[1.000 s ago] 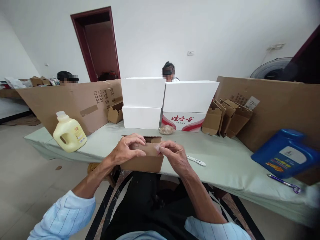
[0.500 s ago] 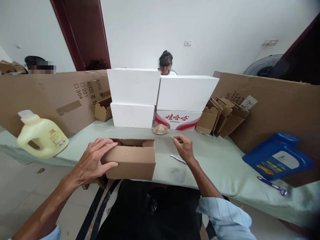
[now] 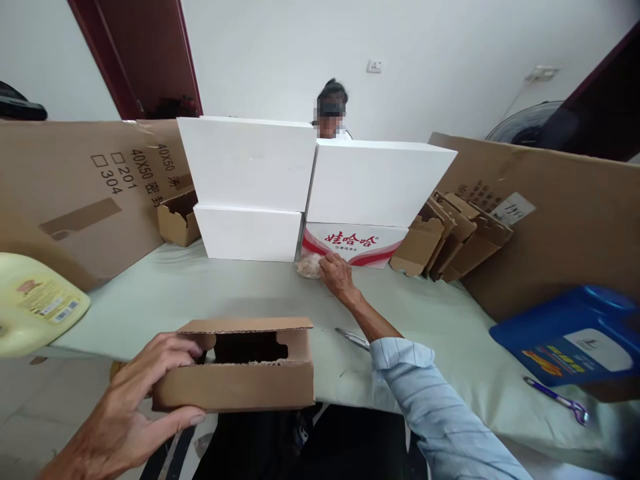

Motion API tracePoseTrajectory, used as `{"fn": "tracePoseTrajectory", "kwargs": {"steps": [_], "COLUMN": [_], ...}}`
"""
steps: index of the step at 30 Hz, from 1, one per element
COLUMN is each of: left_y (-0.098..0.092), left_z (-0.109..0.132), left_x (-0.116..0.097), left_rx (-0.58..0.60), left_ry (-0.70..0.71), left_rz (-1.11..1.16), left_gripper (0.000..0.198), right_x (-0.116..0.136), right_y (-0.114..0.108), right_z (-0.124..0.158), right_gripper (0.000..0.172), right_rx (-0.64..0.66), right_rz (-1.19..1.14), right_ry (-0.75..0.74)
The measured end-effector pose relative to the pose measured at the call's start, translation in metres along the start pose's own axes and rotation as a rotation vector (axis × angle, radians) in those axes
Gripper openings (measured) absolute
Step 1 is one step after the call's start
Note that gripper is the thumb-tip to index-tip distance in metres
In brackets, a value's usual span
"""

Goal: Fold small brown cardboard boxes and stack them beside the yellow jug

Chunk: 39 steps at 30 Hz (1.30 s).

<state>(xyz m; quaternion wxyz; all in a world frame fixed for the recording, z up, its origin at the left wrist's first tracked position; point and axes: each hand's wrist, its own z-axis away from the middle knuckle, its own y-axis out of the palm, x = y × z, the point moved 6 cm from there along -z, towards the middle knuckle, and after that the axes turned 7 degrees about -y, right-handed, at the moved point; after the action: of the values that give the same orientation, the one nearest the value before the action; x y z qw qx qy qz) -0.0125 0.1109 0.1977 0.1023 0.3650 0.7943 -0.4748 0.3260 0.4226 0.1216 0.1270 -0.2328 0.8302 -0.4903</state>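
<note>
My left hand (image 3: pixel 145 380) grips the left end of a brown cardboard box (image 3: pixel 235 388), fingers over the top edge and thumb along the near side. The box lies at the table's front edge, its slot-like opening facing up and its inside dark. Farther back, my right hand (image 3: pixel 337 275) reaches to a small clear plastic bag (image 3: pixel 309 266) that sits against the white boxes. Its fingertips are bent together at the bag's right side; whether they pinch the bag or something from it is too small to see. A silver pen-like tool (image 3: pixel 353 338) lies beside my right forearm.
White boxes (image 3: pixel 250 167) are stacked at the back, one with red lettering. Flattened brown cartons (image 3: pixel 445 237) lean at their right. A yellow jug (image 3: pixel 43 303) stands left; a blue jug (image 3: pixel 570 337) and a purple-handled tool (image 3: pixel 555 398) lie right. A person sits behind.
My right hand has moved forward and left to the plastic bag. The box in my left hand has tipped so its opening shows more. The view has shifted closer to the table.
</note>
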Motion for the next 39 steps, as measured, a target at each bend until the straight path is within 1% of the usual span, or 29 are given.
{"fn": "tracePoseTrajectory", "kwargs": {"steps": [2, 4, 9, 11, 15, 18, 20, 24, 28, 31, 34, 37, 39], "left_y": [0.002, 0.004, 0.006, 0.005, 0.002, -0.004, -0.009, -0.015, -0.018, -0.018, -0.017, -0.018, -0.019], "left_z": [0.000, -0.001, -0.005, -0.006, -0.004, -0.001, 0.001, 0.003, -0.002, -0.008, -0.012, -0.013, -0.011], "left_x": [0.002, 0.003, 0.002, 0.001, 0.001, 0.003, 0.009, 0.025, 0.034, 0.030, 0.024, 0.017, 0.016], "left_rx": [0.004, 0.014, 0.032, 0.041, 0.092, 0.143, 0.162, 0.183, 0.203, 0.226, 0.222, 0.226, 0.218], "left_ry": [-0.010, -0.010, -0.028, -0.041, -0.076, -0.122, -0.185, -0.328, -0.394, -0.384, -0.364, -0.330, -0.324], "left_rz": [-0.012, -0.023, -0.003, 0.004, 0.064, 0.163, 0.236, 0.361, 0.395, 0.385, 0.373, 0.384, 0.389], "left_gripper": [0.035, 0.037, 0.038, 0.039, 0.038, 0.027, 0.021, 0.033, 0.040, 0.041, 0.041, 0.044, 0.044], "right_x": [0.002, 0.004, 0.010, 0.010, 0.004, -0.004, -0.008, -0.012, -0.011, -0.009, -0.005, 0.005, 0.021], "right_y": [0.012, 0.019, 0.025, 0.025, 0.026, 0.028, 0.031, 0.040, 0.043, 0.038, 0.022, -0.006, -0.031], "right_z": [0.000, 0.002, 0.009, 0.012, 0.014, 0.010, 0.008, 0.008, 0.010, 0.010, 0.013, 0.029, 0.046], "right_gripper": [0.026, 0.030, 0.023, 0.024, 0.027, 0.032, 0.034, 0.030, 0.025, 0.024, 0.029, 0.036, 0.037], "right_rx": [0.045, 0.079, 0.120, 0.118, 0.088, 0.046, 0.015, -0.040, -0.052, -0.037, -0.035, -0.070, -0.101], "right_rz": [0.027, 0.041, 0.026, 0.010, -0.043, -0.103, -0.147, -0.213, -0.262, -0.301, -0.341, -0.364, -0.426], "right_ry": [-0.020, -0.039, -0.082, -0.075, -0.015, 0.067, 0.128, 0.214, 0.244, 0.238, 0.219, 0.207, 0.186]}}
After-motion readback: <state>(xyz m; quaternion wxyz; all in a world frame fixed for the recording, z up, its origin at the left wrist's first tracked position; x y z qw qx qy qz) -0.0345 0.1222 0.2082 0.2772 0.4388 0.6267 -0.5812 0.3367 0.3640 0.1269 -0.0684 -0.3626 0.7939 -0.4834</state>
